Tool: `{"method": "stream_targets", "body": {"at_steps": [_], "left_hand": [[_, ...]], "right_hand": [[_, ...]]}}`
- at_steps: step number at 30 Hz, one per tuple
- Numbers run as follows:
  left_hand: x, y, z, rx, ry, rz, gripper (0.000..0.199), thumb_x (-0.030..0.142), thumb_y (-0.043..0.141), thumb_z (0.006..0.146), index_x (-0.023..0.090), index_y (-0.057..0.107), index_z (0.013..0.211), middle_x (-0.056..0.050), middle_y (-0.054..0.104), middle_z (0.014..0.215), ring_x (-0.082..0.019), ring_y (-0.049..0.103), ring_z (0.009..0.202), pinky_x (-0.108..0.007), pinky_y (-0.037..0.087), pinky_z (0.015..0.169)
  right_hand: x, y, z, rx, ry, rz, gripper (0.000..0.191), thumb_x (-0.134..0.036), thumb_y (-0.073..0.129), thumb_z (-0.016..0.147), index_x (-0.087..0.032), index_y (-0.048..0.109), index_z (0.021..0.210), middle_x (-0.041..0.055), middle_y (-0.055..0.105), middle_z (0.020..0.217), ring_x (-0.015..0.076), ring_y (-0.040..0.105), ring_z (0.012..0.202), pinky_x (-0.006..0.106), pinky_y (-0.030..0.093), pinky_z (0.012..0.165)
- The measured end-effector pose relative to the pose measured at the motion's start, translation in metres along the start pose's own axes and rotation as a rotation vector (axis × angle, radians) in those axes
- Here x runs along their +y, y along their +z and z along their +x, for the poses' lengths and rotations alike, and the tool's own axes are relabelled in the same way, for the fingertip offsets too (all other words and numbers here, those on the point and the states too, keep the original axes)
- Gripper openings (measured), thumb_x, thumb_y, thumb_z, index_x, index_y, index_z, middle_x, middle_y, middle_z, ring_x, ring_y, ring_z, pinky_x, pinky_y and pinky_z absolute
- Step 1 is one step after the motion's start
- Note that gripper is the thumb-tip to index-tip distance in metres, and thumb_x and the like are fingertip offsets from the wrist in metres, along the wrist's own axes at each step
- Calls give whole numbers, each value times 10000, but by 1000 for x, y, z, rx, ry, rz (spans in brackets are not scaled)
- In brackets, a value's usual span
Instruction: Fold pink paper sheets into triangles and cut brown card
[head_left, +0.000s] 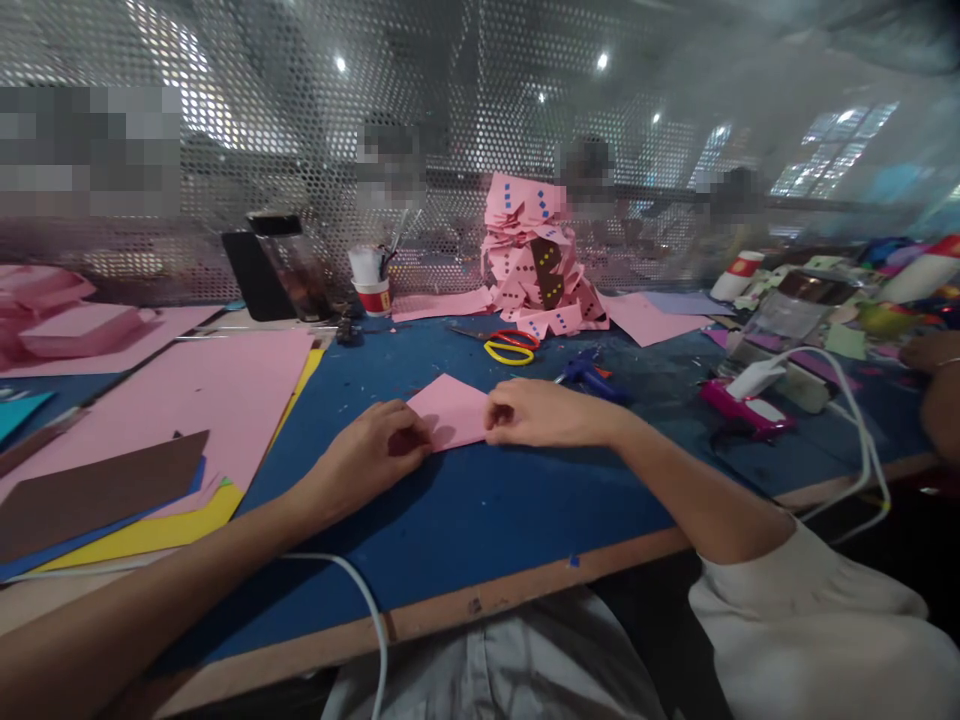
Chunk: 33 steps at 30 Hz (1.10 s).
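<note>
A folded piece of pink paper [454, 405] lies on the blue table top, its pointed corner facing away from me. My left hand [386, 440] pinches its left end with fingers closed. At the right end, my right hand [536, 412] is also closed on the paper, fingertips curled at its edge. Just beyond the paper lie scissors [511, 345] with red and yellow handles. A blue glue gun [592, 378] rests past my right hand.
Stacked coloured sheets [172, 400] cover the left side. A tower of folded pink paper pieces [536, 255] stands at the back. Nearby are a paper cup [373, 295] and a dark bottle [296, 265]. A magenta power strip [746, 410] with white cables sits right; another person's arm [941, 400] shows there.
</note>
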<state>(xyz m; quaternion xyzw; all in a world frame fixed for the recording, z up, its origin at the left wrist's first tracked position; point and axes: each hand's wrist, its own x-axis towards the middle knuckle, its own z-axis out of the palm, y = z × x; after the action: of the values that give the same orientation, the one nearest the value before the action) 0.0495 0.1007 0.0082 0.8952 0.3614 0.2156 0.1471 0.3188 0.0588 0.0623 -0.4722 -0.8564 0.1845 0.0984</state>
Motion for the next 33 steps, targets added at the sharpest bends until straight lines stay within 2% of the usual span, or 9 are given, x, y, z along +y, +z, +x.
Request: {"method": "stream_targets", "body": {"at_steps": [4,9,16,21,26,33], "left_hand": [[1,0,0,7,11,31,144,332,579,853,205,643,831,-35,640,868,-200,575,826,-308,444,750],[2,1,-1,19,33,70,91,270,567,838,208,629,812,-27,629,851,-198,560,825,-314,424,757],[10,3,1,33,27,115,110,259,541,843,201,612,782,-44,616,845,-212,547,815,-337,417,764],[13,10,8,54,-10,164,169,323,560,856,211,584,732,-43,628,818,-212,554,789,-340,407,736],[19,17,13,33,-11,175,108,306,585,832,213,626,796,-55,633,873,-230,561,843,-357,426,774],[23,16,12,38,-18,178,58,252,578,810,209,608,784,-54,634,872,-236,561,851,-359,425,781]], "right_hand": [[-10,25,15,97,-67,-41,124,-268,625,882,-188,692,950,49,704,967,174,608,896,265,402,763],[-12,39,21,147,-8,-65,110,-214,590,883,-177,679,936,62,700,981,177,605,916,264,402,787],[-14,47,24,220,30,-117,62,-247,609,848,-197,639,867,42,686,925,172,579,854,264,384,733],[-14,49,26,219,58,-104,117,-314,633,849,-200,627,820,35,685,897,173,579,836,269,369,708],[-14,51,27,226,65,-131,66,-268,630,824,-205,637,839,32,690,911,178,584,844,276,368,707],[-13,49,25,232,43,-127,83,-284,627,806,-207,642,834,38,692,933,183,590,850,275,362,696]]}}
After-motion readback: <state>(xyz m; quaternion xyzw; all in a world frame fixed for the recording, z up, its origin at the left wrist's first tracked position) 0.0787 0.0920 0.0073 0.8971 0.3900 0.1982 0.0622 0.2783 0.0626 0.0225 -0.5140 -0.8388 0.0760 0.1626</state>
